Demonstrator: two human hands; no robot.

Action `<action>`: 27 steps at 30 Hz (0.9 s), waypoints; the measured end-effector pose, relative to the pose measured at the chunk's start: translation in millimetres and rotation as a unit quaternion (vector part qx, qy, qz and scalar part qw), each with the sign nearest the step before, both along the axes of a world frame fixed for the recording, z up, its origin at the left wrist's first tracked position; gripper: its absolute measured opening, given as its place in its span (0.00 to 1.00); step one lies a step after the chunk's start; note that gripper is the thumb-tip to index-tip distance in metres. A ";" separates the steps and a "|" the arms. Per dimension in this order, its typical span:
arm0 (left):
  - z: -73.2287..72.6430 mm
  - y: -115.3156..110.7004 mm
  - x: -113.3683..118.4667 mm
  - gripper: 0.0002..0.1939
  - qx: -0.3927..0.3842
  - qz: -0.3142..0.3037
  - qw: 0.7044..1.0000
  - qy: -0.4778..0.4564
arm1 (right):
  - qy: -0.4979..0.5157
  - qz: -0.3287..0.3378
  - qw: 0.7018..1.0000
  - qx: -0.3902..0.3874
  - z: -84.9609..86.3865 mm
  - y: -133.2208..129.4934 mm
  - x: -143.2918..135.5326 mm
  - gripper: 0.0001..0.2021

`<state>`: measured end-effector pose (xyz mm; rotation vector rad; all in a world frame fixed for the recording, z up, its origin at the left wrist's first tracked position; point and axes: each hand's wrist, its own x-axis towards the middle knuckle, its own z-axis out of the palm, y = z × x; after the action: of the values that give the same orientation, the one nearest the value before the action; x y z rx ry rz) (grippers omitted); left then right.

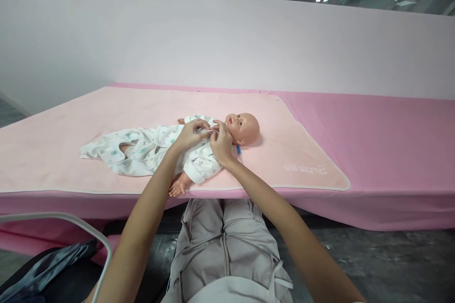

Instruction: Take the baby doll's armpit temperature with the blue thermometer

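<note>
A baby doll lies on its back with its head to the right, dressed in a white printed baby outfit. At the chest, just below the doll's chin, my left hand pinches a thin white bit of the outfit. Close beside it, my right hand has its fingers closed on the same white bit from the right. Whether that bit is a hem or a tie cannot be made out. The doll's near hand sticks out of its sleeve. A blue tag shows near the doll's neck.
The doll rests on a peach mat spread over a pink-covered table. A white wall panel rises behind, with glass above it. A pale curved rail and dark fabric are at lower left.
</note>
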<state>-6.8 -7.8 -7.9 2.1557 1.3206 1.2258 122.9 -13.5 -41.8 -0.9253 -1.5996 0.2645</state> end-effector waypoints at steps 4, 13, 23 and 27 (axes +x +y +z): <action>-1.3 -0.6 2.0 0.07 0.015 0.020 0.999 0.023 | -0.020 -0.011 1.000 -0.007 -1.0 1.4 -0.5 0.19; 0.0 -5.4 7.4 0.13 0.045 0.004 0.998 0.052 | 0.009 0.016 1.000 -0.012 -1.9 4.3 0.9 0.18; -4.4 -0.7 6.4 0.13 0.078 0.035 0.988 0.128 | 0.010 0.012 1.000 -0.013 -1.4 6.0 1.8 0.18; -5.4 0.2 5.7 0.13 0.075 0.031 0.986 0.149 | 0.005 0.014 1.000 -0.014 -1.6 6.5 2.1 0.17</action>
<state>-1.1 -7.6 -13.2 2.5003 1.4629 1.0873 125.0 -7.0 -43.5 -0.9215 -1.6049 0.3118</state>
